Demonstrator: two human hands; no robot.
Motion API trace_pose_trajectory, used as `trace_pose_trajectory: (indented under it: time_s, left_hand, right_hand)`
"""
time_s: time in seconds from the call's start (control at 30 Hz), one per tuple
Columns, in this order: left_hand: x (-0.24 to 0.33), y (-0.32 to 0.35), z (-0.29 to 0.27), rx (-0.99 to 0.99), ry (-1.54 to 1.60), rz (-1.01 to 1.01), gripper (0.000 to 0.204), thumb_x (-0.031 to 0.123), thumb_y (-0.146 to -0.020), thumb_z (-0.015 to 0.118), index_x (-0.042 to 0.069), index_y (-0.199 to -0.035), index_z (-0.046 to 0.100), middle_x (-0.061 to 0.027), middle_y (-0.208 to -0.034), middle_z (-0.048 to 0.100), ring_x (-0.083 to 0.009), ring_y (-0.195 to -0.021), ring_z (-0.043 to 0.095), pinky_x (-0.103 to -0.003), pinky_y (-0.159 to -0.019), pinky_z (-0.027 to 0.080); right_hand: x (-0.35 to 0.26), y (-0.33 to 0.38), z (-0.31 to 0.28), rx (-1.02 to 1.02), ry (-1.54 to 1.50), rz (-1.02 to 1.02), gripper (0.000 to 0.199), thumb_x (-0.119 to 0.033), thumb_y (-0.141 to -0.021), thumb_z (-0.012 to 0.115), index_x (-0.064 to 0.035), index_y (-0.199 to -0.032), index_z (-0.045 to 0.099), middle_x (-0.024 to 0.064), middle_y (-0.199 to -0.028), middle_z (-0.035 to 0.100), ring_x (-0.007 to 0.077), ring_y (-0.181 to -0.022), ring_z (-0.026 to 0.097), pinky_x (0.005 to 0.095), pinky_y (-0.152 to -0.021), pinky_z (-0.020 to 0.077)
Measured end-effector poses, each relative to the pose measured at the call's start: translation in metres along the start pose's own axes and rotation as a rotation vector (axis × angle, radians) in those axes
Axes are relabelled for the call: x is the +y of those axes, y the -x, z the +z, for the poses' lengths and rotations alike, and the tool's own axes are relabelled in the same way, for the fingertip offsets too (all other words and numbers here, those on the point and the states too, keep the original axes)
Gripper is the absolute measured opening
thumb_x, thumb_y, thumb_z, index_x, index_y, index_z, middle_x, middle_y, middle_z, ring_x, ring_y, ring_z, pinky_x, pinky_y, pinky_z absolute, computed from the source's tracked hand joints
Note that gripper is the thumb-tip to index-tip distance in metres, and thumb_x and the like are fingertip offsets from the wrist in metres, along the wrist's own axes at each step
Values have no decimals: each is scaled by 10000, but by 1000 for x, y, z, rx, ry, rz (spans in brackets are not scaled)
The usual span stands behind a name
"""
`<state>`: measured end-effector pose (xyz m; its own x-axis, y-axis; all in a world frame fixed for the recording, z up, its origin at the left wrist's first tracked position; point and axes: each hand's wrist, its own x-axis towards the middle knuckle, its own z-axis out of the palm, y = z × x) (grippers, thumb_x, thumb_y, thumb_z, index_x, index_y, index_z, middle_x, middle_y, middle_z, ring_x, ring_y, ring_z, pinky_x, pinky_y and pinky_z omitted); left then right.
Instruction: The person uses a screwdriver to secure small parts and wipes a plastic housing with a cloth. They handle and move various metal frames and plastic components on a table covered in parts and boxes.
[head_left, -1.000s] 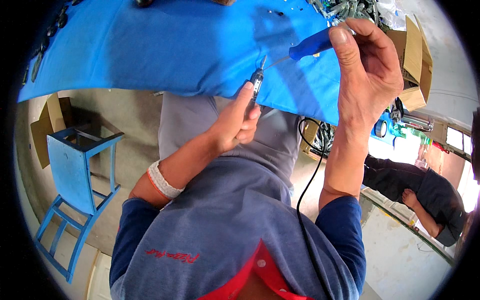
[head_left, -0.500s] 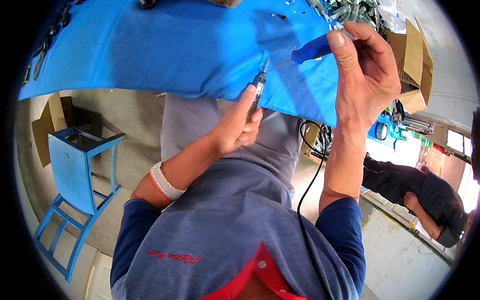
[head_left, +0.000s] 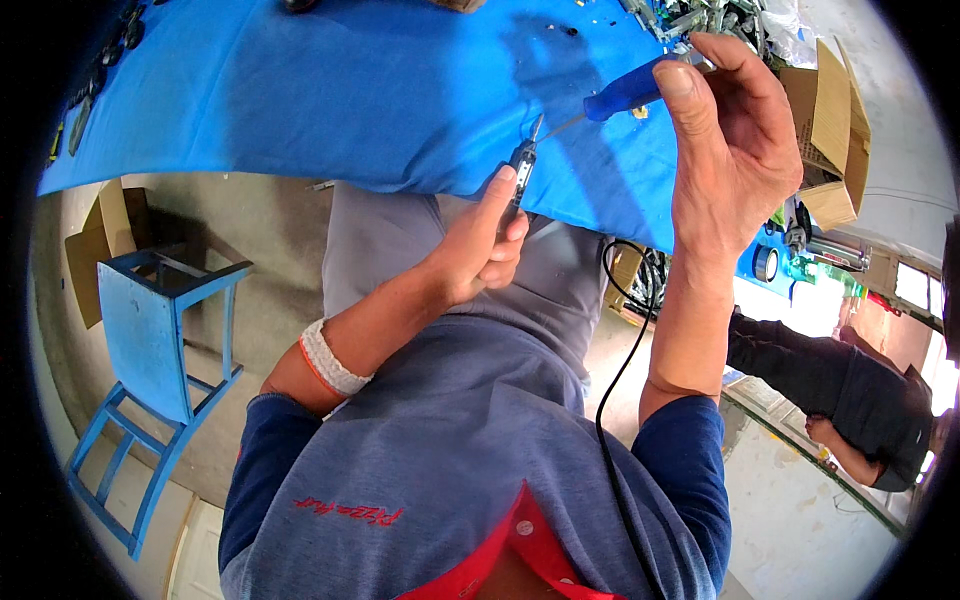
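Note:
My left hand (head_left: 478, 248) is closed round a slim black pen-shaped tool (head_left: 523, 163), its thumb along the side. A pale strip shows on the tool's body, and a metal tip points up and away from me. To the right and higher up, my right hand (head_left: 738, 150) pinches a screwdriver (head_left: 622, 94) by the end of its blue handle. The thin shaft slants down left and reaches close to the black tool near its metal tip. Whether the two touch, I cannot tell. Both are held over the near edge of the blue cloth (head_left: 330, 110).
At the far right lies a heap of small dark and clear parts (head_left: 705, 22), beside an open cardboard box (head_left: 825, 125). A black cable (head_left: 612, 385) hangs by my right side. To the left stands a blue chair (head_left: 145, 340). Another person (head_left: 850, 390) is off to the right.
Both hands keep their grips and have hardly moved. The screwdriver's shaft still points at the black tool. The other person at the right has shifted slightly.

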<state>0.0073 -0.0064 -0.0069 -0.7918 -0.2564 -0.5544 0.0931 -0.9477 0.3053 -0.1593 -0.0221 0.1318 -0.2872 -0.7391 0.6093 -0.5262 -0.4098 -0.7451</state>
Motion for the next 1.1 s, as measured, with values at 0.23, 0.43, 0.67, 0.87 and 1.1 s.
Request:
trace_pose_trajectory:
  time_s: [0.23,0.43,0.67,0.87,1.1]
  left_hand:
    - [-1,-1,-1,-10,17,-10,603,700,-900,353,142,-675,399,52,-472,307,-88,-338,281,-253,-364,254]
    - [-1,-1,-1,-9,15,6,599,697,-902,356,143,-678,400,52,-476,307,-87,-343,288,-250,-367,261]
    - [0,-1,-1,-15,9,4,601,697,-903,349,143,-674,395,51,-473,303,-87,-342,282,-251,-367,258]
    - [1,-1,0,-17,17,-9,599,686,-914,332,143,-672,403,48,-463,304,-90,-335,273,-254,-362,255]
    - [0,-2,-2,-28,26,-9,604,692,-910,334,143,-667,405,48,-460,306,-93,-331,273,-257,-365,256]
  right_hand:
    - [-8,-3,-1,-7,71,59,267,-73,-833,723,12,-1078,658,75,-940,688,105,-858,624,222,-778,508]
    - [-12,-4,5,-38,-6,65,241,-86,-838,720,4,-1056,672,77,-958,693,102,-880,622,221,-804,501]
    - [-1,-1,1,53,40,45,276,-57,-820,732,20,-1073,654,71,-935,672,110,-847,619,226,-786,509]
    - [-7,-7,3,-48,-21,12,300,-61,-833,718,19,-1110,632,91,-980,685,111,-864,626,237,-808,509]
    - [-7,-3,6,-9,-20,40,276,-62,-839,713,23,-1092,641,79,-968,687,108,-865,625,220,-800,496]
